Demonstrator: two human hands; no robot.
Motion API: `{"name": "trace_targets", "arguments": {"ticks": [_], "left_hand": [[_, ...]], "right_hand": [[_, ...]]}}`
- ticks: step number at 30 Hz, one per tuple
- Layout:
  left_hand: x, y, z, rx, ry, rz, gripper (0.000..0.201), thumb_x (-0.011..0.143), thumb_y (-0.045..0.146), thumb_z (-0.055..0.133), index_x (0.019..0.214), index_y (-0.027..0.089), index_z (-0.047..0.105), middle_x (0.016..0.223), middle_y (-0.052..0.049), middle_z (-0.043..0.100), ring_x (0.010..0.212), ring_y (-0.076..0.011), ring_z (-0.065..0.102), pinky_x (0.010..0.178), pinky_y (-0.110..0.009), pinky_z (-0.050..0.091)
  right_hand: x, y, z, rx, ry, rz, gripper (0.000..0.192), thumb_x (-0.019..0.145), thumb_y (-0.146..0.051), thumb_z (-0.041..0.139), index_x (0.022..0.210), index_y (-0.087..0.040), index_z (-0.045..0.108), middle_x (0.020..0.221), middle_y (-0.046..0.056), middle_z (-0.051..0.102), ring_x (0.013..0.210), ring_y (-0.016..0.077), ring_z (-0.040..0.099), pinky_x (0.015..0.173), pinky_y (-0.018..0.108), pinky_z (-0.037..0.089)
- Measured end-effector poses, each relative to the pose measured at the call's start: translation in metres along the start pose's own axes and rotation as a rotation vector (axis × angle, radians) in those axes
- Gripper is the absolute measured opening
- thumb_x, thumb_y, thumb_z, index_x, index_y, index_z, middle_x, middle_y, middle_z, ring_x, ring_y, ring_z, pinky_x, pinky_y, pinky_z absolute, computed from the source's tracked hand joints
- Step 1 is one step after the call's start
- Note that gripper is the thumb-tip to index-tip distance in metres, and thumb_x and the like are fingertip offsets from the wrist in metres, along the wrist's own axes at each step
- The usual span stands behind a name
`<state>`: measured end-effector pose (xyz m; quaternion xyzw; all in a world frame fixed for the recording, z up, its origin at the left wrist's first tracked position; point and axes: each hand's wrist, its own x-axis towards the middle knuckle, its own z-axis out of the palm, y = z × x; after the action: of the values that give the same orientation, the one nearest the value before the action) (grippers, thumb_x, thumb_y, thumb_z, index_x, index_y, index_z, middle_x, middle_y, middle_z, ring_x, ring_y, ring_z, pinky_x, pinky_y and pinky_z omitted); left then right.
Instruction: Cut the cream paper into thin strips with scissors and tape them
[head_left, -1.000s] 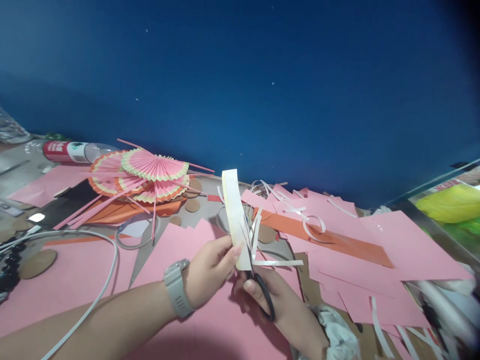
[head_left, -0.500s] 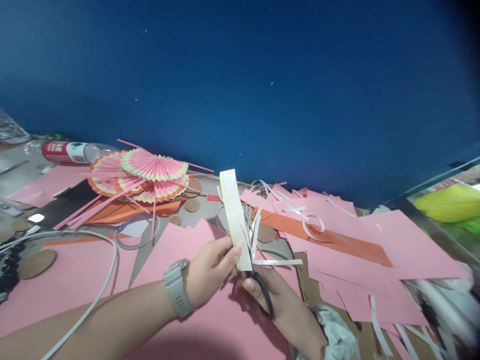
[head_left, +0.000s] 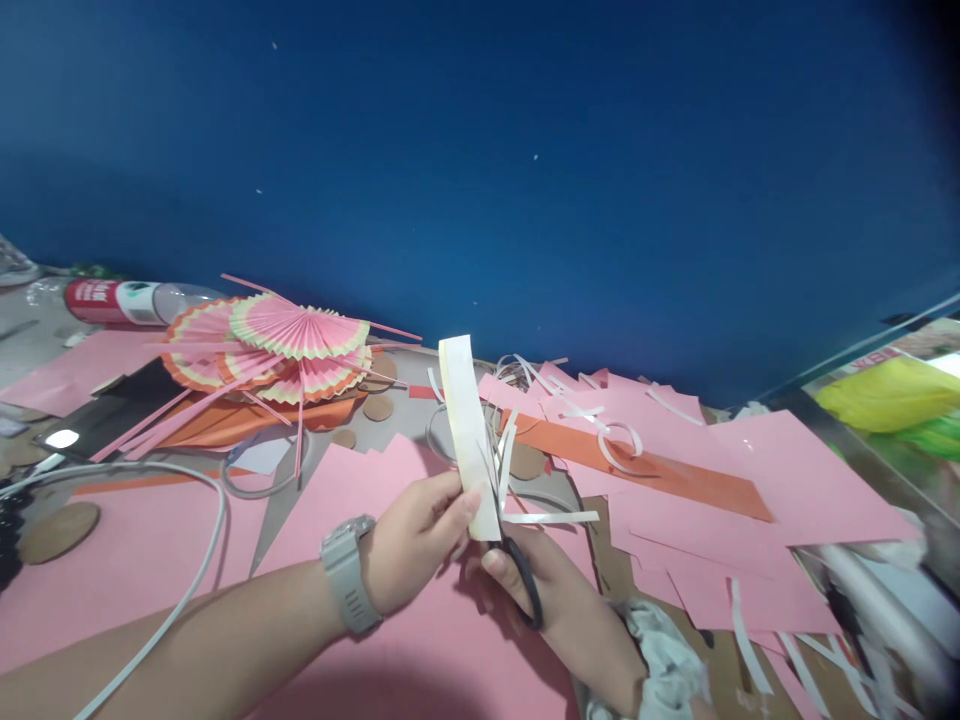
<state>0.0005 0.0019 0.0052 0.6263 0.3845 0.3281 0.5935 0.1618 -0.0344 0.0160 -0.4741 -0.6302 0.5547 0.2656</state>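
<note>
Far left, a plastic bottle [head_left: 135, 301] lies beside 2 pleated paper fans [head_left: 289, 345]. A white cable [head_left: 180, 590] crosses the pink sheet [head_left: 420, 660]. My left hand [head_left: 412, 545] pinches a pale paper strip [head_left: 466, 430] upright above the table. My right hand [head_left: 551, 600] grips black scissors [head_left: 514, 560], blades at the strip's lower edge.

Nothing legible — the bottle [head_left: 127, 300] carries a red label, its print too blurred.

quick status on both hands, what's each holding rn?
Left hand: closed, pinching the white paper strip near its lower end.
Right hand: closed on the black-handled scissors, blades at the strip.
</note>
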Motion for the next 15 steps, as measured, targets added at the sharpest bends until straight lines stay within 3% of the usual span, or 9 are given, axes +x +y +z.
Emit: {"name": "trace_targets", "arguments": {"ticks": [7,12,15], "left_hand": [[-0.0018,0.0047,-0.0020,0.047,0.157,0.168,0.020,0.092,0.031,0.040,0.093,0.016,0.054,0.085,-0.004,0.058,0.076,-0.0146,0.053,0.070,-0.026,0.044],[0.0006,0.0055,-0.0038,0.063,0.235,0.085,0.030,0.094,0.035,0.031,0.076,0.017,0.047,0.064,0.002,0.049,0.057,-0.0113,0.047,0.055,-0.023,0.041],[0.0018,0.0035,-0.0038,0.152,0.246,0.063,0.031,0.094,0.036,0.032,0.069,0.019,0.041,0.059,0.004,0.044,0.053,-0.0108,0.044,0.052,-0.023,0.037]], "right_hand": [[0.0006,-0.0047,-0.0003,-0.045,0.008,0.027,0.046,0.086,-0.059,0.042,0.077,-0.016,0.056,0.062,0.001,0.054,0.061,0.0154,0.051,0.058,0.027,0.045],[0.0009,-0.0031,-0.0018,-0.156,0.028,0.005,0.047,0.084,-0.060,0.043,0.079,-0.015,0.058,0.072,0.002,0.053,0.069,0.0166,0.049,0.063,0.027,0.043],[0.0010,-0.0027,-0.0024,-0.197,0.035,0.025,0.048,0.085,-0.060,0.042,0.075,-0.015,0.055,0.068,0.000,0.049,0.065,0.0151,0.045,0.058,0.026,0.040]]}}
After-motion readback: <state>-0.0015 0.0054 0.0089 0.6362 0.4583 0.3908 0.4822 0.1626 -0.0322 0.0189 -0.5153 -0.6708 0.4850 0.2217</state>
